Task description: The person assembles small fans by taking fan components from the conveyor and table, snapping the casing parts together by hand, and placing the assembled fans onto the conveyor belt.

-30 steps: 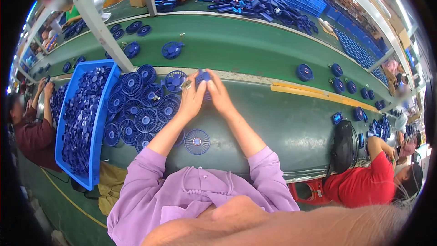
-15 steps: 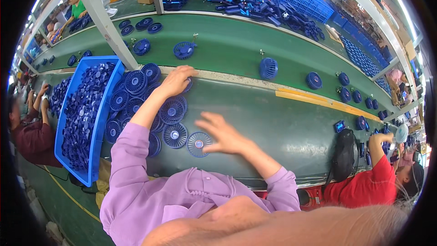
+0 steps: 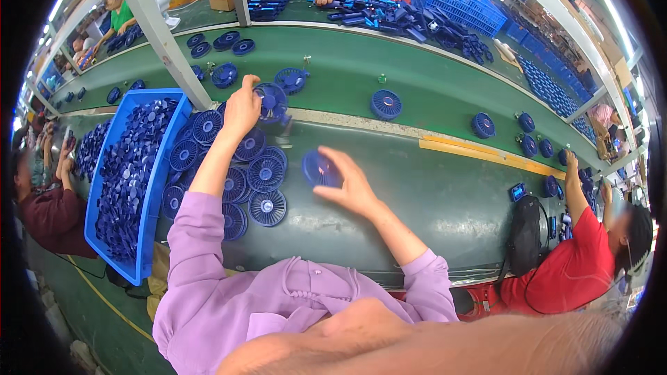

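My left hand grips a blue round fan housing by its side, above the near edge of the green conveyor. The housing has a spoked face; its lower end is blurred. In my right hand, between thumb and fingers, is a round blue fan grille, raised above the work table and smeared by motion. To the left of it lies a heap of blue fan grilles, overlapping one another. The two held parts are apart.
A blue tray full of small blue discs stands at the left, beside a metal post. Several fan housings lie on the conveyor. A black bag and a co-worker in red are at the right.
My left hand has picked up a fan housing and shifted slightly left. My right hand has lifted the fan grille that lay on the table. Co-workers' arms across and at right have moved.
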A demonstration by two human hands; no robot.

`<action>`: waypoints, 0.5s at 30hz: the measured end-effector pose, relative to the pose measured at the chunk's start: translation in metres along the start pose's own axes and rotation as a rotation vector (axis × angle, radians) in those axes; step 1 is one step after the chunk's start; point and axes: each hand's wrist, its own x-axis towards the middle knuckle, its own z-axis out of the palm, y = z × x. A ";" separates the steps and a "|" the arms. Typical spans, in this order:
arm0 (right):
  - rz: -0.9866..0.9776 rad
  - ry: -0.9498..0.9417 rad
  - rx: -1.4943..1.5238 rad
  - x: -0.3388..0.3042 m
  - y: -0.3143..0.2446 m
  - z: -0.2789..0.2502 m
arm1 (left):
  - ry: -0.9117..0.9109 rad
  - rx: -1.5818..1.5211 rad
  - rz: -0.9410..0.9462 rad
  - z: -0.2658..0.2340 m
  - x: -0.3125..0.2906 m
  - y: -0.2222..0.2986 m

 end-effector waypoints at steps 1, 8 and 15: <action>0.035 0.053 -0.012 0.009 -0.005 -0.003 | 0.001 -0.001 0.003 -0.002 -0.005 0.003; 0.056 0.256 -0.001 0.040 -0.016 0.015 | -0.310 -0.997 -0.559 -0.005 -0.054 0.037; 0.047 0.298 -0.073 0.043 0.007 0.021 | -0.543 -1.668 -0.589 0.009 -0.102 0.064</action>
